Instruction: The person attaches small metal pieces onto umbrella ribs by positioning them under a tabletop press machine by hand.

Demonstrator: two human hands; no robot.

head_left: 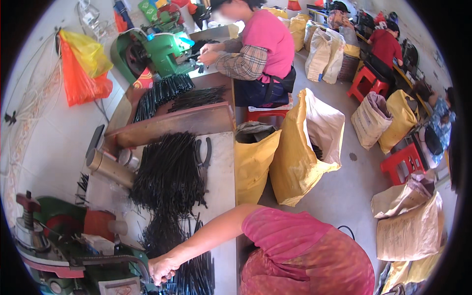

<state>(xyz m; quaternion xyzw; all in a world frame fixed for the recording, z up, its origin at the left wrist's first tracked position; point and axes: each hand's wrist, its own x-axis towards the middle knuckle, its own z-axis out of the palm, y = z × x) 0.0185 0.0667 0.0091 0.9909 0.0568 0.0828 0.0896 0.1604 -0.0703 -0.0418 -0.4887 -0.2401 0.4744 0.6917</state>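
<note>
From the pink-sleeved arm at the lower edge, my right hand (163,269) reaches left to the green machine (140,263). Its fingers are curled in a pinch at the machine's near right side. What they hold, if anything, is too small to make out. Beside and below that hand lie thin black strips (196,273) on the bench. A large heap of similar black strips (167,172) spreads farther up the bench, with black-handled pliers (204,155) on its right. My left hand does not show.
A brown board (172,123) divides my bench from the far one, where a co-worker in pink (268,42) handles something at another green machine (162,51). A gold flask (110,168) lies left of the heap. Yellow sacks (295,157) stand right of the bench.
</note>
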